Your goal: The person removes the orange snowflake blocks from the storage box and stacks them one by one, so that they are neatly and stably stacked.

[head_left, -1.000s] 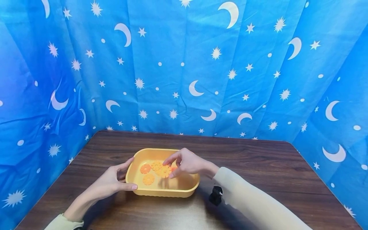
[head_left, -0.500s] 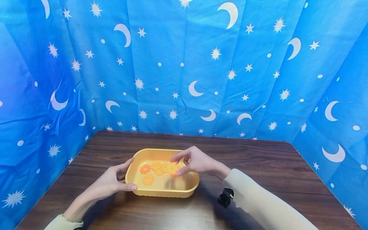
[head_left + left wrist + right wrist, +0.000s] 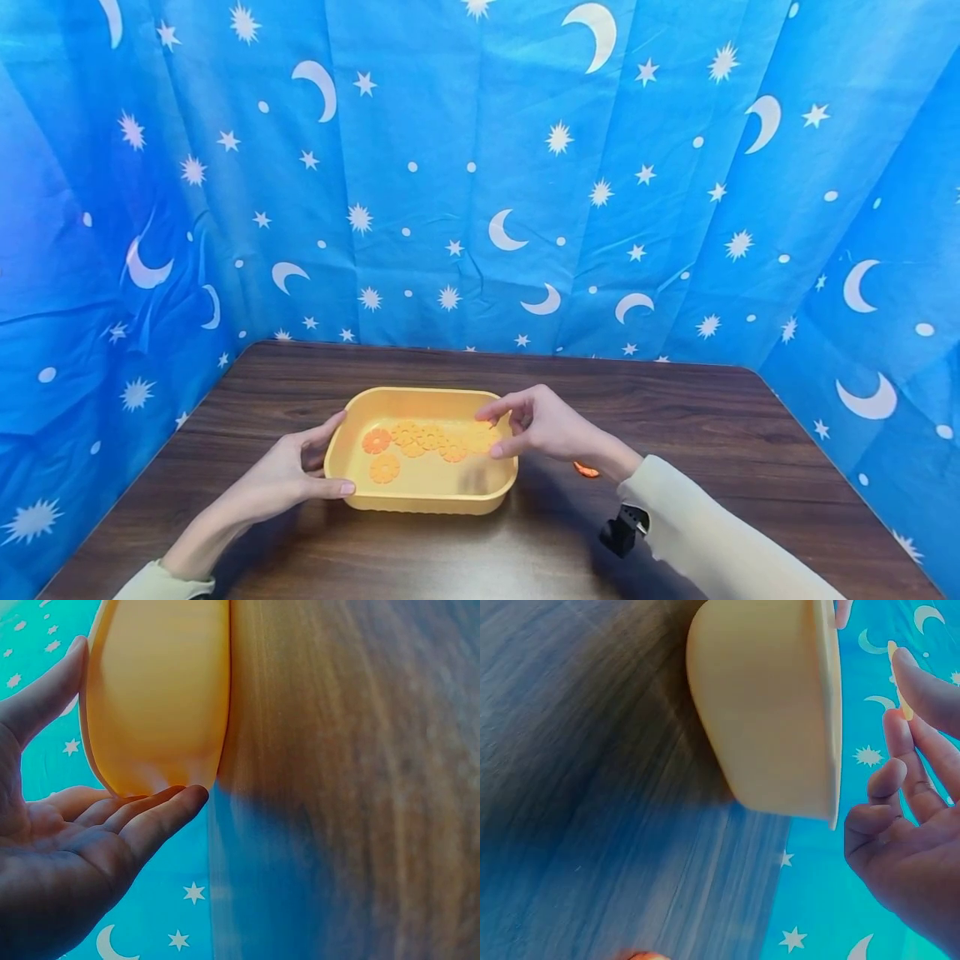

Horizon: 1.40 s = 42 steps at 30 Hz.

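A yellow rectangular tray (image 3: 420, 505) with rounded corners stands on the table, with several yellow and orange flower-shaped plastic discs (image 3: 385, 468) inside. My left hand (image 3: 281, 475) holds the tray's left end, thumb over the near rim, fingers against the outer wall; the left wrist view shows the thumb (image 3: 56, 686) at the rim. Over the tray's right end, my right hand (image 3: 551, 425) pinches a yellow flower-shaped disc (image 3: 486, 435). Edge-on in the right wrist view, this disc (image 3: 901, 686) sits between thumb and fingertips, above rim height. An orange piece (image 3: 587, 470) lies on the table beneath the right wrist.
The dark wood-grain table (image 3: 675, 433) reaches around the tray on all sides. Blue cloth (image 3: 435, 167) with white moons and stars hangs behind it and at both sides. A black device (image 3: 624, 530) is at the right sleeve.
My right hand has moved rightward across the tray, now with a yellow disc in its pinch. The orange piece on the table has come into view. My left hand stays on the tray.
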### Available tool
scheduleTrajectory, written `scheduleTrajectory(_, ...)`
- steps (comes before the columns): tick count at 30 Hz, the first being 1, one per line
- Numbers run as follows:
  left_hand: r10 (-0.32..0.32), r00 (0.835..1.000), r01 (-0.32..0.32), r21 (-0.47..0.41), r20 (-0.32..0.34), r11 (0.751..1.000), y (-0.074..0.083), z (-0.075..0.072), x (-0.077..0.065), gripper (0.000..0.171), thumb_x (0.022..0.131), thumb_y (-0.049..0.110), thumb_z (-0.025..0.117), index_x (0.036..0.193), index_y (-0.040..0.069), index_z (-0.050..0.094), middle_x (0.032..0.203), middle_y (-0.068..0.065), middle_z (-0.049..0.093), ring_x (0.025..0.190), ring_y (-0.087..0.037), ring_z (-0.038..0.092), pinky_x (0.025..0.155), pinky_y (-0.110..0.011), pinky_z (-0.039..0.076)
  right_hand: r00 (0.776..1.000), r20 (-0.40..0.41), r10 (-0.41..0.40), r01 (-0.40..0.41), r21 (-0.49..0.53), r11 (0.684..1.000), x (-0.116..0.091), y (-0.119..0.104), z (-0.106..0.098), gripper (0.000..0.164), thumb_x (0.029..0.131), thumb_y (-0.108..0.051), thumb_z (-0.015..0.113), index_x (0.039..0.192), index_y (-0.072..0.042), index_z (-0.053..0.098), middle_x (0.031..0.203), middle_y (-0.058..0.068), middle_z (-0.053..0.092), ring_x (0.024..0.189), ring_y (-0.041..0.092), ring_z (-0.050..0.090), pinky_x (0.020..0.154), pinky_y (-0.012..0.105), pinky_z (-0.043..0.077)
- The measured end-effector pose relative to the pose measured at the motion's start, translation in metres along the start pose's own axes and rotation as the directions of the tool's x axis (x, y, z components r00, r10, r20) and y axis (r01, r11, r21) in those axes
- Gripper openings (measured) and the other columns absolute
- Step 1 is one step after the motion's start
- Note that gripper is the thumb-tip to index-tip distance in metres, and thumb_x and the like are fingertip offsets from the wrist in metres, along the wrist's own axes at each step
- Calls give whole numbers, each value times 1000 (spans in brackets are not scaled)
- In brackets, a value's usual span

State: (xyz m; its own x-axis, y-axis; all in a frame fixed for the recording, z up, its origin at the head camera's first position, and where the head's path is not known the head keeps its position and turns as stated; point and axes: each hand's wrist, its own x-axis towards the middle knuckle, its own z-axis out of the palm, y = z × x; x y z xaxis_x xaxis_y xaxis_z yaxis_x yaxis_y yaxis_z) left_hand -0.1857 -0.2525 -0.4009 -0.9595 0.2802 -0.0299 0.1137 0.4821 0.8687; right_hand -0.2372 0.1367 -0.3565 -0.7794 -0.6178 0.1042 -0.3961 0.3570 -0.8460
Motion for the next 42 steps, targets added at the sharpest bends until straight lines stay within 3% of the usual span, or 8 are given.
scheduleTrajectory(4,-7,1000,7,-4,3,1000,0,0,0,109,82,31,92,165,0,28,163,-28,37,144,-48,46,104,-49,54,1000,-19,3,-3,3,1000,-9,5,-5,39,83,-7,89,121,-3,78,83,15,63,62,19,51,50,23,36)
scheduleTrajectory(8,-11,1000,12,-23,8,1000,0,1,0,109,83,29,92,165,0,27,163,-28,36,144,-48,45,104,-48,53,999,-42,15,-15,-7,1000,-17,12,-11,40,83,-8,90,121,-4,78,75,11,57,60,16,48,50,21,34)
scheduleTrajectory(16,-2,1000,2,-23,9,1000,0,0,0,109,83,28,92,165,0,27,164,-28,36,144,-48,45,104,-48,53,991,-115,71,-74,-22,997,-36,22,-21,41,82,-9,91,121,-6,79,93,11,72,69,22,54,57,22,42)
scheduleTrajectory(23,-16,1000,16,-21,7,1000,1,1,0,109,82,28,92,165,0,27,164,-28,36,144,-49,44,104,-49,53,984,-138,117,-121,-26,992,-53,33,-30,42,84,-11,90,123,-5,77,92,11,71,72,24,54,56,23,42)
scheduleTrajectory(33,-11,1000,11,-26,8,1000,1,1,0,109,83,29,92,166,1,27,164,-28,36,144,-49,45,103,-48,54,968,-177,177,-172,47,984,-79,58,-41,45,85,-7,87,127,2,73,105,13,73,81,27,56,61,25,48)
scheduleTrajectory(42,-15,1000,15,-26,11,1000,-1,1,0,109,83,31,91,166,3,27,163,-27,37,142,-48,47,102,-50,54,957,-216,191,-201,-22,979,-98,76,-54,45,84,-9,87,125,3,73,106,13,73,66,21,48,56,25,37)
